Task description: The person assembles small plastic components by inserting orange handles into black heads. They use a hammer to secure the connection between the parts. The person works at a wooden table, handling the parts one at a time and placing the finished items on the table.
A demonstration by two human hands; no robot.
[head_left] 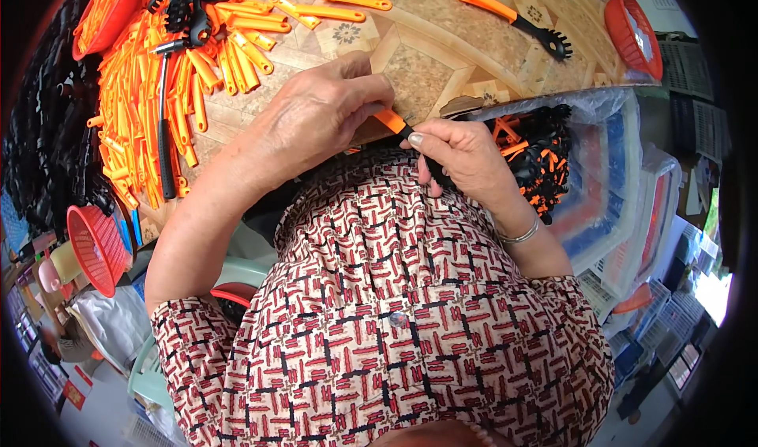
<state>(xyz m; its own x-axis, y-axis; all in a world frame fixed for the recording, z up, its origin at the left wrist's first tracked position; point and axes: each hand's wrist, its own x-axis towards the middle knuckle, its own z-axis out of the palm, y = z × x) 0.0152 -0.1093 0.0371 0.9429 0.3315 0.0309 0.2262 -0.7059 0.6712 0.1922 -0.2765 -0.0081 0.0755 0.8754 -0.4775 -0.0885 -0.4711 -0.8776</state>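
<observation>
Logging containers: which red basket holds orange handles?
The upper-left basket: orange handles show inside, but none in the lower-left basket or upper-right basket.

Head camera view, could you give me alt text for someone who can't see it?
A person's left hand grips an orange plastic handle meeting a slim black piece in the right hand. On the brown patterned table, a black-gripped hammer lies on heaped orange plastic handles; farther right lies an orange-handled black toothed pasta server.

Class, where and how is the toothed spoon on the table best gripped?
Probably by its orange handle, from above, finger and thumb across its long edges: the spoon lies flat, its handle slim and straight, whereas the black head has teeth.
</observation>
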